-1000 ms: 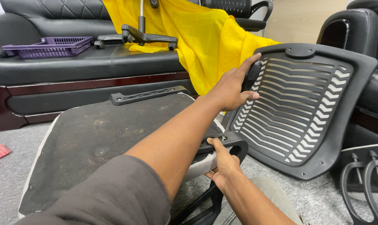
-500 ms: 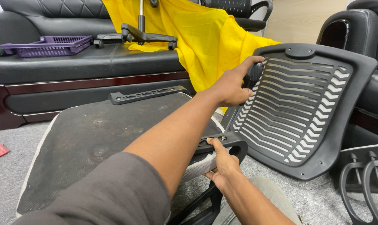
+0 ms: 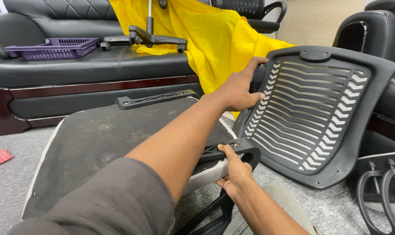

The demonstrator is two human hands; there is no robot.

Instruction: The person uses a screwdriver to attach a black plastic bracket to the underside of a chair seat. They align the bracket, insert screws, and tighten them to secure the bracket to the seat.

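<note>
Head camera looks down over both arms at a dismantled office chair on grey carpet. The left hand (image 3: 237,90) reaches forward and closes on the upper left edge of the chair backrest (image 3: 319,113), a dark grey plastic shell with slatted ribs that leans tilted, its lower corner on the floor. Thumb sits on the near face; the fingers wrap behind the rim, so how firmly they grip I cannot quite tell.

Lower down, the right hand (image 3: 234,172) is clamped around the black armrest bracket (image 3: 232,152), just where the backrest's bottom edge meets the seat. The chair seat (image 3: 106,143) lies upside down between the arms and the sofa, its dusty black underside facing up, with a pale mesh edge showing beneath the bracket.

Behind, a black leather sofa (image 3: 84,69) carries a purple plastic basket (image 3: 54,47), a chair wheel base (image 3: 147,37) and a draped yellow cloth (image 3: 206,39). Two black curved armrest loops (image 3: 380,191) lie on the carpet at the right, well apart from the hands.
</note>
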